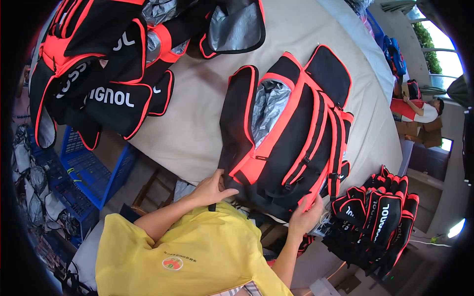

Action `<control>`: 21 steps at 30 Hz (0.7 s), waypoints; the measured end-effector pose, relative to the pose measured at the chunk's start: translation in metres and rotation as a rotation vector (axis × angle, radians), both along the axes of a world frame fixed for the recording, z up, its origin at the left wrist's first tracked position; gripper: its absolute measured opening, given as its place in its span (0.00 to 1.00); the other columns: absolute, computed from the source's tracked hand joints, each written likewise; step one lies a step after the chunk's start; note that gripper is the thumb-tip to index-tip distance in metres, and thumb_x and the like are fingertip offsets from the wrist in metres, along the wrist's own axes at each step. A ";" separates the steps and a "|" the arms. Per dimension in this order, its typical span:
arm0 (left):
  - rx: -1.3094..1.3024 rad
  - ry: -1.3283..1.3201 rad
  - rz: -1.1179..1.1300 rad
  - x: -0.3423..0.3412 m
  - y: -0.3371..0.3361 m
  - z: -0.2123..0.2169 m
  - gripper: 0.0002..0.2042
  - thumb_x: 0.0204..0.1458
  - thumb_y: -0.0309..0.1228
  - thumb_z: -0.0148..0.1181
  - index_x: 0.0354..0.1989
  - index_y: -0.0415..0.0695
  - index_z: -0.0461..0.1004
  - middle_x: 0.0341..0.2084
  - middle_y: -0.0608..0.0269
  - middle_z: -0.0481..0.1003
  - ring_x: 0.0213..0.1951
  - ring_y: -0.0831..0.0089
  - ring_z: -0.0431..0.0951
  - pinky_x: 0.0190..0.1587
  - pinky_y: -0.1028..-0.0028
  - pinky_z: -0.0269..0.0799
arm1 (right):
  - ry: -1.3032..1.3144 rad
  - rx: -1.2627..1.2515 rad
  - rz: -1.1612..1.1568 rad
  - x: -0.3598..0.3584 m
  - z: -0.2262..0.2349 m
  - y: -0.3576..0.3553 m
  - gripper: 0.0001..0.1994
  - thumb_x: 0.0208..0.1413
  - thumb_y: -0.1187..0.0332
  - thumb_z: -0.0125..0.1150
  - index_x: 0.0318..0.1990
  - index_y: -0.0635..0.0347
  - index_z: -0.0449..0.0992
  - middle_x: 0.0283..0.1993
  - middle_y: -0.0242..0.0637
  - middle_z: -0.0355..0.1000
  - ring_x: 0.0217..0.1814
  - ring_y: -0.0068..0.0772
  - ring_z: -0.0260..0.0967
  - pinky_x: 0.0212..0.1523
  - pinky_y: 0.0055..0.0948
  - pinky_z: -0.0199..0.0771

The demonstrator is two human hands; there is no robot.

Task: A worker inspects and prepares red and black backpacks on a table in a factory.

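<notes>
Black backpack with red-orange trim [289, 160] lies on the pale covered table [185, 133], at the near edge, directly in front of the person. Long axis runs away from the body, leaning right toward the far end; shoulder straps [313, 141] face up. Side opening gapes along the left, silver lining [270, 109] showing; flap [330, 74] spread at the far right.

Key relation: bag extends forward from both hands, neither clearly nearer. Left hand [213, 189] touches the near-left corner, thumb apart from the fingers; fingertips hidden at the bag's edge, so can't tell if they grip. Right hand [305, 217] is at the near-right edge, fingers and thumb looking clamped on the red-trimmed border.

Around: pile of similar bags [89, 89] far left on table, blue plastic crate [111, 180] below it, more bags [377, 222] off the table's right side.
</notes>
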State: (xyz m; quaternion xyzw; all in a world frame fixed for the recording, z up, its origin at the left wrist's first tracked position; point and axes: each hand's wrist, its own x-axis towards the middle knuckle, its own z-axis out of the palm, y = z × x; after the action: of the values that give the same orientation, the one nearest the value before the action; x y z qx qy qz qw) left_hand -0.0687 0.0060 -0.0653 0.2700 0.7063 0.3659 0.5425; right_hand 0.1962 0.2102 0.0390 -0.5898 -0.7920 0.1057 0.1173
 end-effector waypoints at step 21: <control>-0.064 0.099 0.027 0.024 0.005 -0.019 0.38 0.54 0.59 0.71 0.60 0.36 0.73 0.49 0.31 0.82 0.53 0.34 0.82 0.57 0.47 0.77 | 0.086 -0.623 1.253 -0.168 -0.001 -0.103 0.04 0.57 0.72 0.63 0.34 0.60 0.83 0.25 0.41 0.76 0.27 0.42 0.79 0.26 0.45 0.76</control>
State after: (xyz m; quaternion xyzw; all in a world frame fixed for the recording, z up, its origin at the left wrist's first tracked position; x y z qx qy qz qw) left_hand -0.0451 0.0109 -0.0839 0.2607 0.7473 0.3364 0.5104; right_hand 0.0286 0.1069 0.0378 -0.0236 -0.9104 0.3985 -0.1090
